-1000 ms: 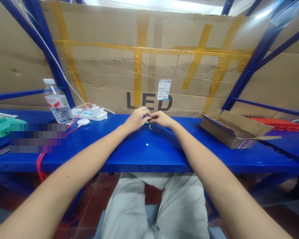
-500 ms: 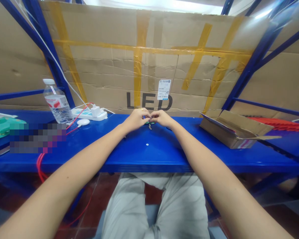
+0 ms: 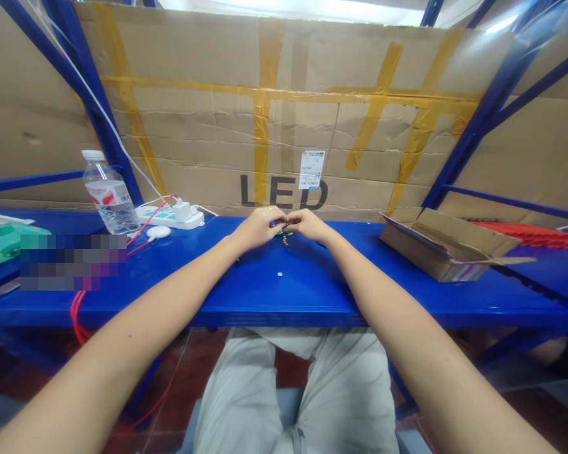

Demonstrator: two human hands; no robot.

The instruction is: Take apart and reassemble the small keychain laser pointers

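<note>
At the far side of the blue table (image 3: 284, 291), my left hand (image 3: 264, 226) and my right hand (image 3: 309, 225) meet with their fingertips pinched together. From between them a short beaded strand (image 3: 285, 239) hangs down, brownish and knobbly. A small green piece (image 3: 279, 233) shows just under the fingertips, partly covered by the left fingers. Both hands are closed on this small object, though its upper end is hidden by the fingers. A ring is on a finger of my left hand.
Left on the table are a water bottle (image 3: 110, 195), a white power strip (image 3: 173, 217), a round white charger (image 3: 159, 232), red cable (image 3: 77, 315) and a green packet (image 3: 4, 243). An open cardboard box (image 3: 442, 243) stands right. A large carton (image 3: 194, 139) backs the table.
Almost nothing differs. Both hands stay pinched together at the same spot, and the beaded strand still hangs below them.
</note>
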